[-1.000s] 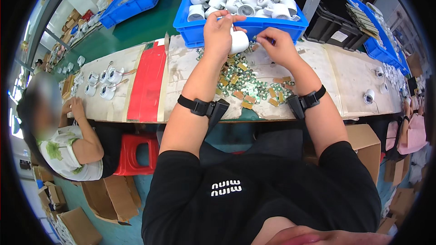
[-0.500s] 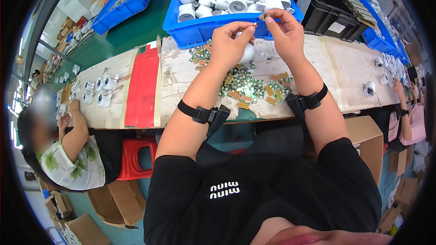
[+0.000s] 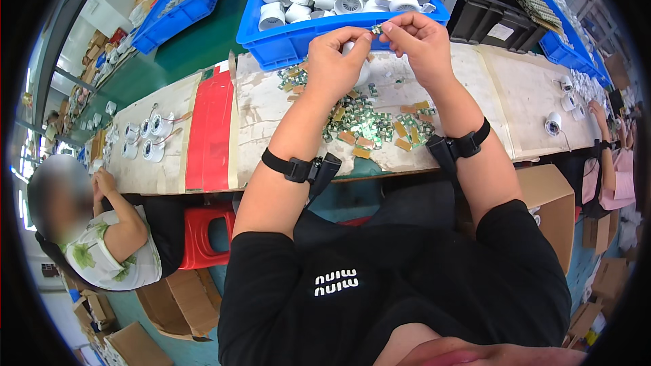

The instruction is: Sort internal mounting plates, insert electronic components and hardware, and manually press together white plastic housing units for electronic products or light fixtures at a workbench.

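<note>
My right hand [image 3: 422, 44] pinches a small green circuit board [image 3: 377, 29] between thumb and fingertips, over the front wall of a blue crate [image 3: 288, 47]. Close against the board, my left hand [image 3: 333, 64] has its thumb and index finger brought together. A rounded white plastic housing [image 3: 363, 76] shows under and between the fingers of that hand, mostly hidden by it. Whatever tiny piece the left fingertips pinch is too small to make out. Below both hands, many loose green circuit boards [image 3: 366, 122], some with tan backs, lie scattered on the paper-covered table [image 3: 264, 122].
The blue crate is heaped with white fan housings [image 3: 349, 4]. A black crate [image 3: 485, 17] stands to its right. Several wired white units [image 3: 161, 125] are at left, past a red strip [image 3: 209, 129]. Co-workers sit on both sides; an open cardboard box [image 3: 546, 196] is at lower right.
My right hand has brought the circuit board leftward, up to my left fingertips, closing the gap between the hands. The person at left has raised their hands together.
</note>
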